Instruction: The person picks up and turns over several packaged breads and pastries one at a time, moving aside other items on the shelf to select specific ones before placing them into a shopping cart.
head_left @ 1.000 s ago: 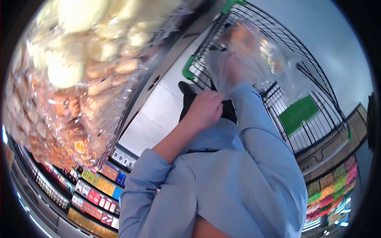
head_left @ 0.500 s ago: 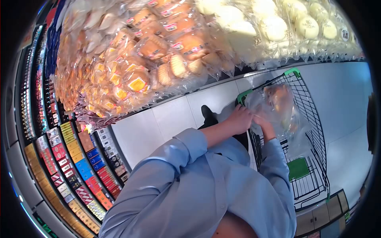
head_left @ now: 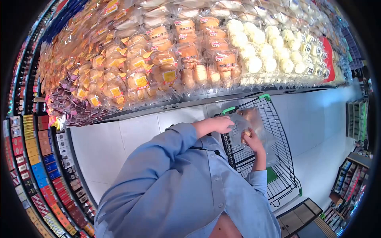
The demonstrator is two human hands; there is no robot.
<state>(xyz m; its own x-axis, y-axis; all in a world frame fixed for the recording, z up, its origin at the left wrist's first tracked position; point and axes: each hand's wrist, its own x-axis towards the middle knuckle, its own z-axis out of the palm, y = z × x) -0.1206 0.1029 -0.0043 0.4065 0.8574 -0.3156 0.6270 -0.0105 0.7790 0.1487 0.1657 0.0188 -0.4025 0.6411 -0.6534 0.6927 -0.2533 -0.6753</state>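
Over the near end of a black wire shopping cart [head_left: 278, 139] with green corners, a clear plastic bag [head_left: 265, 137] hangs with brownish packaged pieces inside. My left hand [head_left: 222, 125] is closed at the bag's upper left edge, its fingers pinching the thin plastic. My right hand [head_left: 253, 142] is closed around a small yellowish-brown bun [head_left: 247, 135], beside or inside the bag's mouth; the film makes it hard to tell which.
Ahead stands a long display of wrapped breads [head_left: 139, 79], with pale round buns [head_left: 258, 51] to its right. Shelves of colourful boxes [head_left: 47, 170] line the left. Light floor tiles [head_left: 139, 137] lie between. More shelves [head_left: 349, 178] stand at right.
My hands, together at the bag's top before, are now apart. The right hand now shows a bun in its fingers. The view has tilted up, showing more of the display.
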